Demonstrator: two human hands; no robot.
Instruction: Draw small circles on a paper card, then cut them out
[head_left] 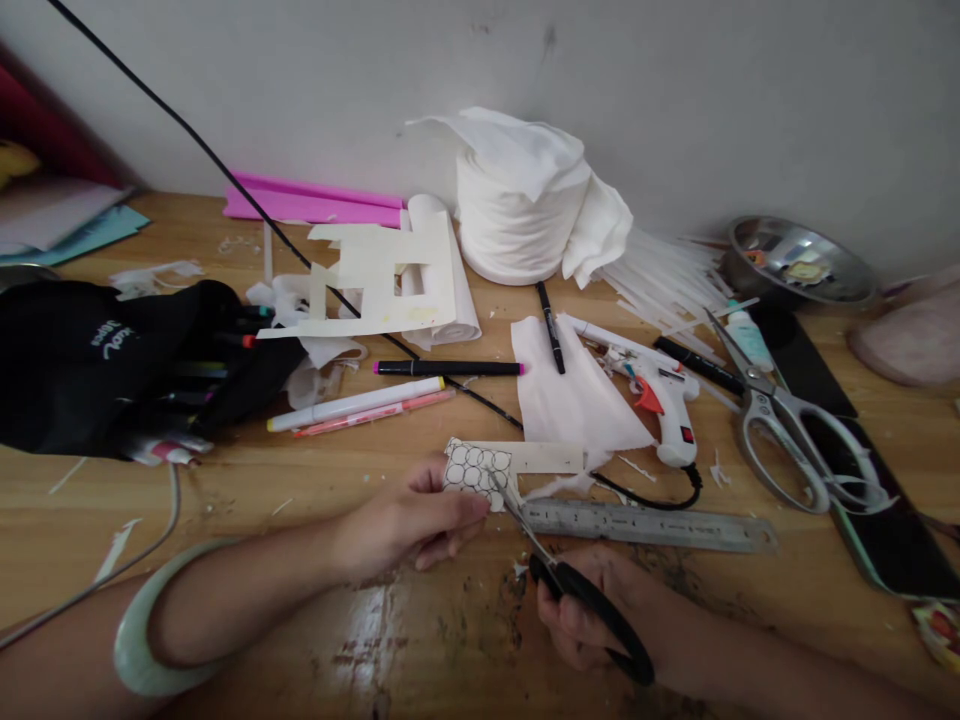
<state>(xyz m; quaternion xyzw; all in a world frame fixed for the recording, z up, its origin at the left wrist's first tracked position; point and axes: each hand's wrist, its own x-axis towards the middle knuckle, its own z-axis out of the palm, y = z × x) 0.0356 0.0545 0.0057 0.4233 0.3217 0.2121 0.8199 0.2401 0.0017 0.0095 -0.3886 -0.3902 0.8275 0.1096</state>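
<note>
My left hand [424, 515] pinches a small white paper piece [474, 470] drawn with rows of black circles. Around the black handles of a pair of scissors [596, 600] my right hand [589, 610] is closed. The scissors' blades point up and left and meet the right part of the circled paper. Just right of the paper lies a metal ruler [652, 525] on the wooden table. A pale paper strip [551, 457] is behind the ruler. A light green bangle sits on my left forearm.
Markers [450, 369], a white glue gun [664, 400], large scissors [780, 420] and phones [892, 520] lie around. Farther back are cut cream paper [375, 270], a white roll [517, 210] and a metal bowl [799, 265]. A black pouch [135, 360] with pens is at left.
</note>
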